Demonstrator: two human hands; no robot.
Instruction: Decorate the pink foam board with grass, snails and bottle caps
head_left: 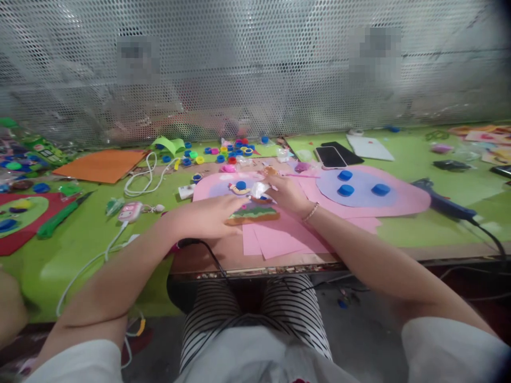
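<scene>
My left hand [217, 214] lies at the left edge of a pink sheet with a pale blue middle [215, 186]; its fingers reach forward, stretched out over the craft. A strip with wavy green and brown layers [253, 217] shows just beside it. My right hand [288, 192] is bent over the same sheet, fingers closed on a small white wad [260, 189], whose material I cannot make out. Close to the fingertips, a blue bottle cap [240, 185] sits on the sheet. Pink paper sheets [279, 242] lie below my right wrist.
Right of my hands lies another pink-and-blue cutout [403, 199] with blue caps, then a glue gun [447, 205]. A phone [331, 157] and scattered bottle caps [223, 154] lie behind. At left are a green cutter [59, 219], orange paper [99, 165] and a white cable [139, 186].
</scene>
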